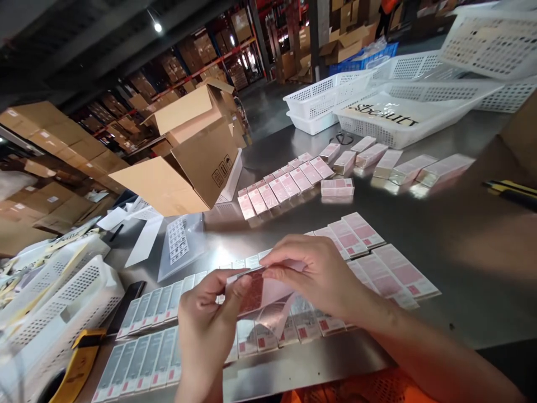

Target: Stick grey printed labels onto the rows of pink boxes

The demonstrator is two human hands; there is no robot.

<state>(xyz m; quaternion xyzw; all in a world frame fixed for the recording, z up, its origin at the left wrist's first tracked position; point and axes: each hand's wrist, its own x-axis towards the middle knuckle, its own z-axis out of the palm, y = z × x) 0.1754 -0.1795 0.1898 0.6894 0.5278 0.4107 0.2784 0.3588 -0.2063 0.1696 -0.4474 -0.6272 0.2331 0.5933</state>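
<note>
Both of my hands are in the middle of the head view, above rows of small boxes. My left hand (207, 322) pinches one end of a thin sheet with a dark red panel (252, 294) between thumb and fingers. My right hand (321, 274) has thumb and forefinger closed on the sheet's upper edge. A pale, partly see-through flap hangs from it below my right hand. Under and beside my hands lie two rows of flat boxes, grey-faced boxes (142, 358) on the left and pink-and-white boxes (394, 268) on the right.
More pink boxes (285, 187) stand farther back. An open carton (205, 162) and a sheet of printed labels (178, 240) are at the left. White baskets (377, 131) sit at the back right, another basket (100, 296) at the left. A yellow tape dispenser (81, 364) lies front left.
</note>
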